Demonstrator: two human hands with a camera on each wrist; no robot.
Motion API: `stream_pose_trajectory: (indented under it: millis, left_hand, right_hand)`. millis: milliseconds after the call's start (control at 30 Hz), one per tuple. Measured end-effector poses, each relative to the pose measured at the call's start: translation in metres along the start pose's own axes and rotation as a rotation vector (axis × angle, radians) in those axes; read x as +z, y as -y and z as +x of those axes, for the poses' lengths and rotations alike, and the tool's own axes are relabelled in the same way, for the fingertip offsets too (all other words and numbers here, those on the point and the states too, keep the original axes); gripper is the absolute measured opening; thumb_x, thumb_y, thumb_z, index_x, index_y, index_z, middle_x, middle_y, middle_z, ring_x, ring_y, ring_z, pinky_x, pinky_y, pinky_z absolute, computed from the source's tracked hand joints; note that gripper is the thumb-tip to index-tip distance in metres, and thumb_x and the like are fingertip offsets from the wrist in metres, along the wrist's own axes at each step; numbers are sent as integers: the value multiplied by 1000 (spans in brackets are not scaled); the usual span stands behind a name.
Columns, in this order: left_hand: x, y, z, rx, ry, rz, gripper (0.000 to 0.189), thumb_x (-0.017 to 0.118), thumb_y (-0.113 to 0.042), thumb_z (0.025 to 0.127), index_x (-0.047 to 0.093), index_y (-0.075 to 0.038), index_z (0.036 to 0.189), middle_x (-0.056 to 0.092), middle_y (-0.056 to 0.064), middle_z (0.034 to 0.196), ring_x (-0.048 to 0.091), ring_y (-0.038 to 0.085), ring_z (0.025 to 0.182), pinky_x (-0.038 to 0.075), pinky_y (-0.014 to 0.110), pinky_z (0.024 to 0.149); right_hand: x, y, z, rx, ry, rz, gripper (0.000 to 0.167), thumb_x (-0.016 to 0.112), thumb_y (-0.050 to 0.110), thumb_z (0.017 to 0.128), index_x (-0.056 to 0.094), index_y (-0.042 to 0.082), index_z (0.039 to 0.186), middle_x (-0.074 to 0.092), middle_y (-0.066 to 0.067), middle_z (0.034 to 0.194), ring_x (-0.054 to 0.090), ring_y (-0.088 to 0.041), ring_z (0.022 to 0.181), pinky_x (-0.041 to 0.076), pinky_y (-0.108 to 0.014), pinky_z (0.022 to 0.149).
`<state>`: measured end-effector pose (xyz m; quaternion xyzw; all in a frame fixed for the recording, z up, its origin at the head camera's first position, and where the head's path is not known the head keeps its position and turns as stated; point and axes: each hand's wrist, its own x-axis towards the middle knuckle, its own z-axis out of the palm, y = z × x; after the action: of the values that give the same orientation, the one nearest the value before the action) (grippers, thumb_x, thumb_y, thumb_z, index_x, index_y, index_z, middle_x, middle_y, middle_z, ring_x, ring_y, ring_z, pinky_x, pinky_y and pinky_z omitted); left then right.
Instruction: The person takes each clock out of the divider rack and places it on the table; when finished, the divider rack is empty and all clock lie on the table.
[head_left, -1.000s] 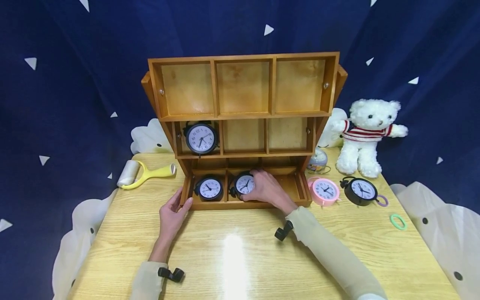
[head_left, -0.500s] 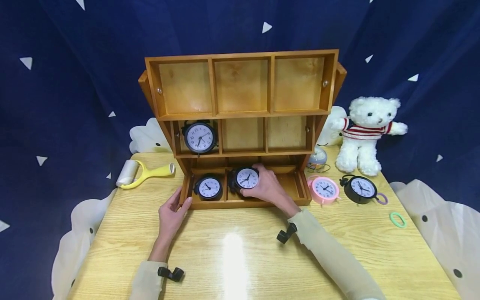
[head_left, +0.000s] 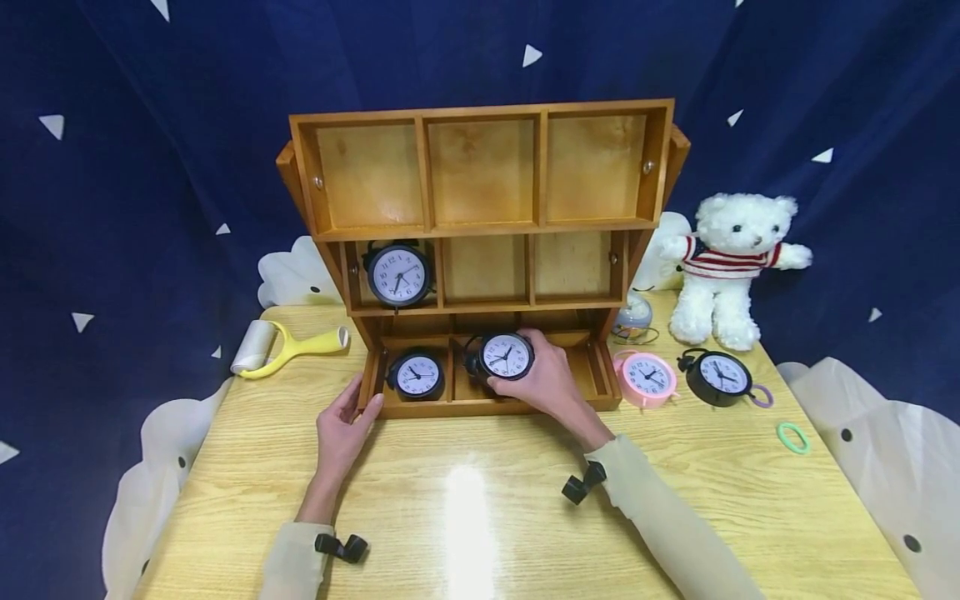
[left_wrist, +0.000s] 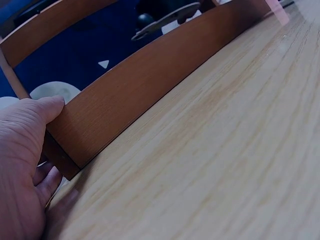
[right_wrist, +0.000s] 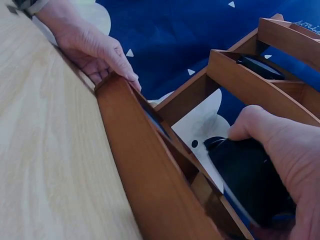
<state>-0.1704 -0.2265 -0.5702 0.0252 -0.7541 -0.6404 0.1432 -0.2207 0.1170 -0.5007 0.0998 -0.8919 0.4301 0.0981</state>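
Note:
My right hand (head_left: 551, 379) grips a black twin-bell alarm clock (head_left: 506, 357) by its right side, thumb at the lower edge. The clock is over the bottom tier's middle compartment, its white dial facing up toward me. In the right wrist view the black clock body (right_wrist: 250, 175) shows under the thumb. My left hand (head_left: 343, 433) holds the bottom left corner of the wooden tiered shelf (head_left: 487, 410). Its thumb lies on the front board (left_wrist: 125, 85), with fingers round the side. Other black clocks sit in the bottom left compartment (head_left: 416, 375) and the middle tier's left compartment (head_left: 399, 275).
Right of the shelf lie a pink alarm clock (head_left: 648, 379), another black clock (head_left: 718, 377), a purple ring (head_left: 762, 396) and a green ring (head_left: 792, 437). Behind them are a greyish round clock (head_left: 634, 312) and a white teddy bear (head_left: 738, 275). A yellow lint roller (head_left: 300, 343) lies left.
My right hand has lifted the black alarm clock off the bottom middle compartment and shifted it slightly right and up. My left hand has stayed at the shelf corner.

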Motion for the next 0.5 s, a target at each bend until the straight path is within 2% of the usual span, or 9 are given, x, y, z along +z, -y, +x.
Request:
stream_pose_trajectory:
  millis: [67,500]
  left_hand:
    - [0,9,2,8,-6,-3,57,80,-9,94,58,1,146,59,19,147,55,33,137,49,12,98]
    - [1,10,1,1,-11,-19,57,80,-10,94,58,1,146,58,21,147,55,36,137,50,14,99]
  right_hand:
    - [-2,-3,-4,-11,-40,14,85,98,42,62,61,9,131,74,-12,113,71,-31,100,61,-48,85]
    - [-32,-20,-36,29,-214,43,85,101,37,63,63,8,133,73,-16,117,69,-34,102,58,-50,86]
